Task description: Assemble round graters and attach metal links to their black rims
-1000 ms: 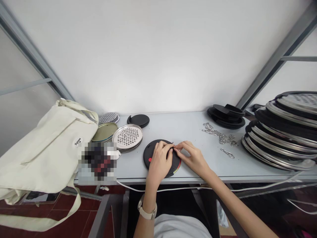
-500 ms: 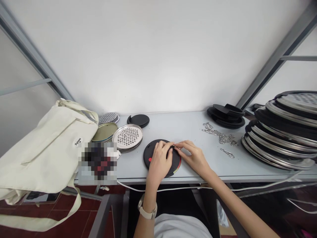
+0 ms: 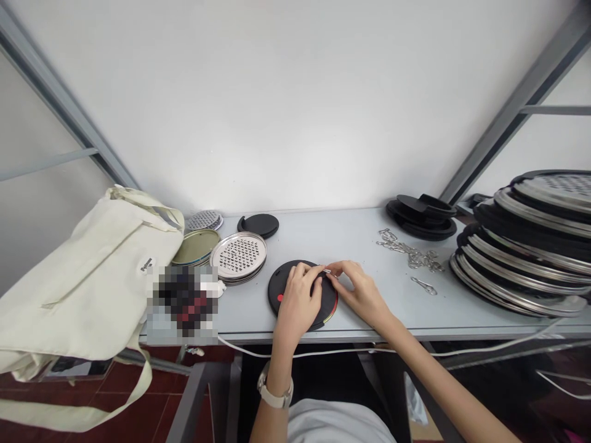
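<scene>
A round black disc (image 3: 281, 284) with a red dot and a red-and-yellow edge lies flat near the table's front edge. My left hand (image 3: 301, 295) rests over it, its fingers curled and reaching to the far right rim, holding it. At that rim my right hand (image 3: 359, 289) pinches a small silver metal clip (image 3: 327, 271) between thumb and fingertips, touching the disc. The fingers partly cover the clip. Right of my hands, one similar clip (image 3: 423, 285) lies alone, and a loose pile of silver clips (image 3: 410, 252) spreads behind it.
Perforated metal grater discs (image 3: 237, 255), gold-coloured discs (image 3: 196, 246) and a black disc (image 3: 261, 224) sit to the left. A cream bag (image 3: 92, 283) leans on the left edge. Black parts (image 3: 422, 215) and a tall disc stack (image 3: 526, 246) stand right. A white cable (image 3: 323, 352) hangs along the front.
My right fingers have bent slightly and shifted at the disc's rim, and the silver clip shows more between them. My left hand and the disc stay nearly in place.
</scene>
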Tool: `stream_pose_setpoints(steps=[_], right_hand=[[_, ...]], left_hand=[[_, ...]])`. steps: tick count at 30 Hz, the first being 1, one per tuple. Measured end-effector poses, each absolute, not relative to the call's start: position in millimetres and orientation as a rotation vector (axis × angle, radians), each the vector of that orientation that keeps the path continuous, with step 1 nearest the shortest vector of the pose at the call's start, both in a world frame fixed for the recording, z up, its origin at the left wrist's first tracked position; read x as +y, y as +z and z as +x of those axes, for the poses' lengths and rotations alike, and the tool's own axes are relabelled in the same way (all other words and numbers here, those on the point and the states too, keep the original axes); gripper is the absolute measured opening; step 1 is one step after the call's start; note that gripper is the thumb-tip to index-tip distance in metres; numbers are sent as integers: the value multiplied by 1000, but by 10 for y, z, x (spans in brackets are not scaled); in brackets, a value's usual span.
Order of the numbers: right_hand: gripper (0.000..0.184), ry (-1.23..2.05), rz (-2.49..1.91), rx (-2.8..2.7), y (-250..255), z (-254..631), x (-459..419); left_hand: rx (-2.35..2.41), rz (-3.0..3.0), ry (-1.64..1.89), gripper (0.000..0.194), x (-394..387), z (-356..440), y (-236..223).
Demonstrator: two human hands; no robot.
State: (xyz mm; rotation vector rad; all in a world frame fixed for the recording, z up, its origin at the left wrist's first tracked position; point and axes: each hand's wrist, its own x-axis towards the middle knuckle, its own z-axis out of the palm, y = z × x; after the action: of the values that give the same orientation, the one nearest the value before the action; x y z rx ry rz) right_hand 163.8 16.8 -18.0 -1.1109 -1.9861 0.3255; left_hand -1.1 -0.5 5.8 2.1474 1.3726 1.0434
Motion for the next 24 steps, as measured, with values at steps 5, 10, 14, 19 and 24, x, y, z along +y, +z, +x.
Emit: stream_pose_setpoints(steps=[5,10,14,19,24], right_hand=[[12,291,-1081,-2017,-180,1627,166],[11,287,-1076,-2020,-172,1623,155],[13,279,-1067,-2039,-156,1615,144],[17,296,-1029,-2064,-151,1610,133],[21,310,-1013,-2075,-167,1610,139]], left_hand=[[1374,2142,1038,33,-10,-8,67],[1363,2150,1051,33,-7,-9,59],[1356,2140,1049,32,-7,-10,53],[1363,2127,1027,31,-1,-1,48],[1382,2119,997,29,3,0,43]])
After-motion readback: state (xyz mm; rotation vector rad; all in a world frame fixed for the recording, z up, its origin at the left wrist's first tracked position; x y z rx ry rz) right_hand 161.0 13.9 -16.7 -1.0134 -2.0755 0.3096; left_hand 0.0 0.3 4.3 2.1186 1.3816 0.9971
